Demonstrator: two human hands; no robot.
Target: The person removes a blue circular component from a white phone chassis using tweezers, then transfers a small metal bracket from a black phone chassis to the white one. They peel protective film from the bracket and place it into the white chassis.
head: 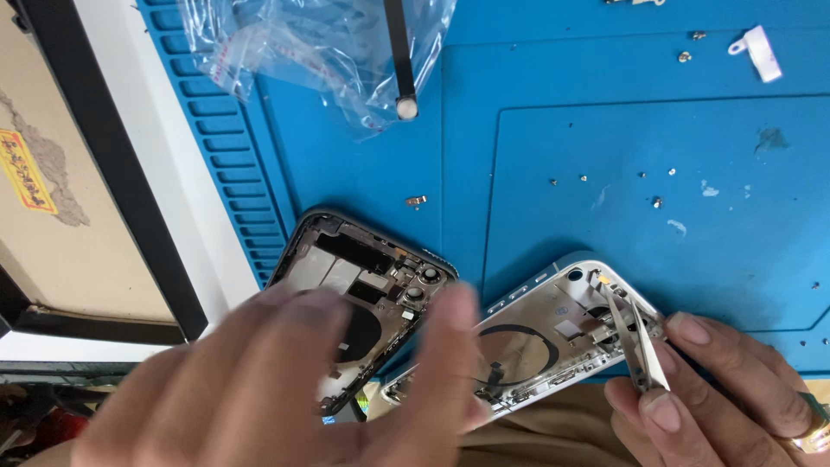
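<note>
The right hand (735, 389) pinches slim metal tweezers (638, 342) between closed fingers (661, 406), tips resting inside the silver phone housing (527, 337), seemingly to pick at a small part near its camera corner. The left hand (285, 389), blurred, spreads open over both shells, its thumb at the silver frame's edge, likely steadying it. Just beside lies a dark phone housing (363, 277) with exposed boards. Both rest on a blue ribbed rubber mat (605, 130) on the table, scattered with tiny screws (657, 201) and a crinkled clear plastic bag (311, 43).

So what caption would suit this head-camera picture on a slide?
Right hand works tweezers into a silver phone housing; blurred left hand covers a dark one.
</note>
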